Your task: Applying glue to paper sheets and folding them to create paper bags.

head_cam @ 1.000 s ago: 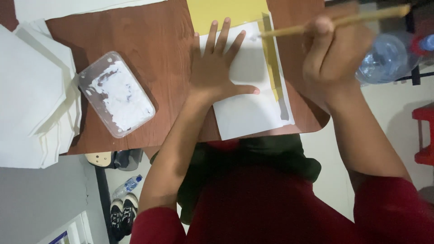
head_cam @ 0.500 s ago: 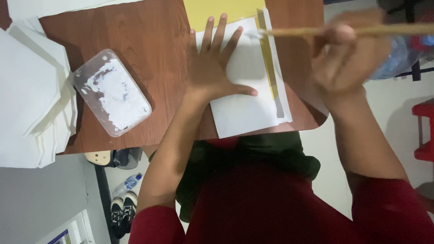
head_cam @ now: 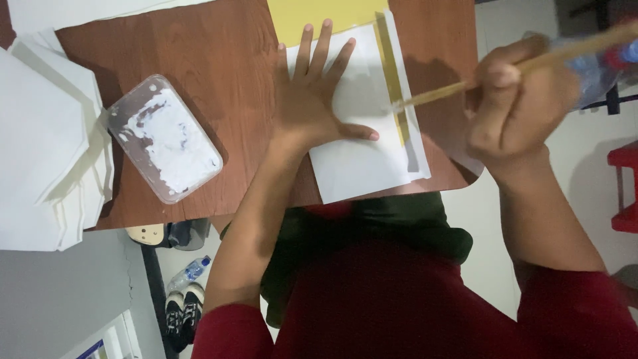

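Observation:
My left hand point(head_cam: 318, 100) lies flat, fingers spread, on a white sheet of paper point(head_cam: 362, 163) at the near edge of a brown wooden table point(head_cam: 219, 53). A yellow sheet point(head_cam: 319, 12) lies under the white one and shows as a narrow strip point(head_cam: 392, 80) along its right side. My right hand point(head_cam: 518, 113) grips a long wooden stick point(head_cam: 465, 83) like a brush handle. The stick's tip touches the yellow strip at the paper's right edge.
A clear plastic tub point(head_cam: 165, 138) with white paste stands on the table's left part. A stack of folded white paper point(head_cam: 46, 146) overhangs the left edge. A clear plastic bottle point(head_cam: 598, 63) is behind my right hand. Shoes and a small bottle point(head_cam: 189, 272) lie on the floor.
My right hand has lowered the stick from a level position above the paper, so its tip now rests on the yellow strip. My left hand stays flat on the sheet.

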